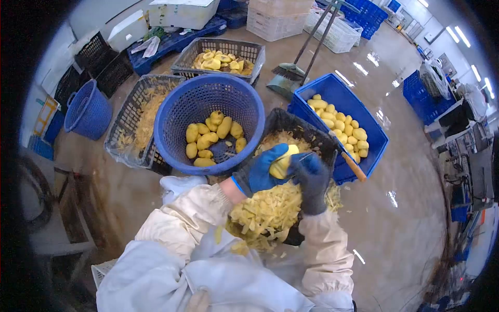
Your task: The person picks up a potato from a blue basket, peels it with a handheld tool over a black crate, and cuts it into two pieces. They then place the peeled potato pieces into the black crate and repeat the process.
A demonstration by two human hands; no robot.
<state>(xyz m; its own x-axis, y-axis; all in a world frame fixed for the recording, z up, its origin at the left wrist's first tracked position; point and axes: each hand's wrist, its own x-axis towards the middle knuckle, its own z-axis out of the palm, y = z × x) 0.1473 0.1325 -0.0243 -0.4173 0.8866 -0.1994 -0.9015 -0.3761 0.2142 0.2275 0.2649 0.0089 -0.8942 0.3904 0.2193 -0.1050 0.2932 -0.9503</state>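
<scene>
My left hand (pixel 260 171), in a blue and dark glove, is closed around a yellow peeled-looking potato (pixel 282 162). My right hand (pixel 313 182), also gloved, is closed right against the potato's right side. A thin dark edge shows at its fingers, but motion blur hides what it holds. Beneath both hands, a heap of yellow peelings (pixel 270 210) fills a black crate (pixel 325 145). Several potatoes (pixel 207 139) lie in the round blue basket (pixel 169 125) to the left. Many smooth yellow potatoes (pixel 343 127) sit in the blue bin (pixel 377 132) to the right.
A wooden-handled tool (pixel 354 167) rests across the blue bin's near edge. Black crates of peelings (pixel 148 117) and cut pieces (pixel 221 61) stand beyond the basket. A broom and dustpan (pixel 288 78) stand behind. Another blue basket (pixel 88 112) is at far left, on wet floor.
</scene>
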